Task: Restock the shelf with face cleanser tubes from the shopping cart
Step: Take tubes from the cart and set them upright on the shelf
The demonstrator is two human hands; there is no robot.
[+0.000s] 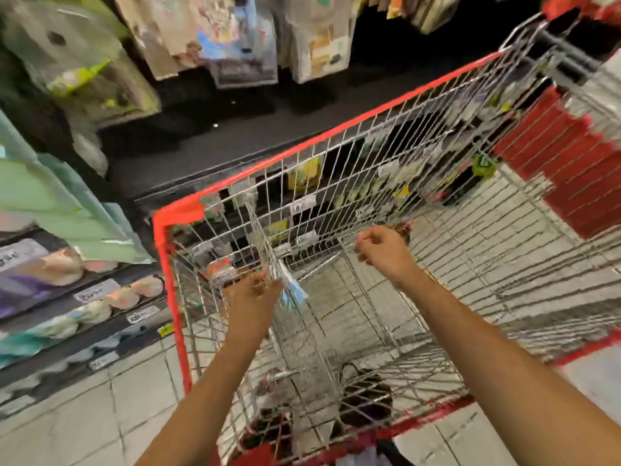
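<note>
The frame is blurred by motion. Both my arms reach down into a red-rimmed wire shopping cart (174,297). My left hand (250,292) is beside the cart's wire divider, and its fingertips pinch a white and blue face cleanser tube (293,290) that sticks out to the right. My right hand (383,252) hovers higher over the middle of the basket with its fingers curled, and nothing shows inside it. An orange-topped item (221,268) lies in the cart's front compartment just beyond my left hand. The shelf (100,290) with pale tubes and price tags runs along the left.
Hanging packets (235,45) fill the dark rack above and beyond the cart. Green packs (50,203) stick out at the left over the shelf. White floor tiles (100,415) show under and beside the cart. Dark shapes (366,401) sit low by the cart's near end.
</note>
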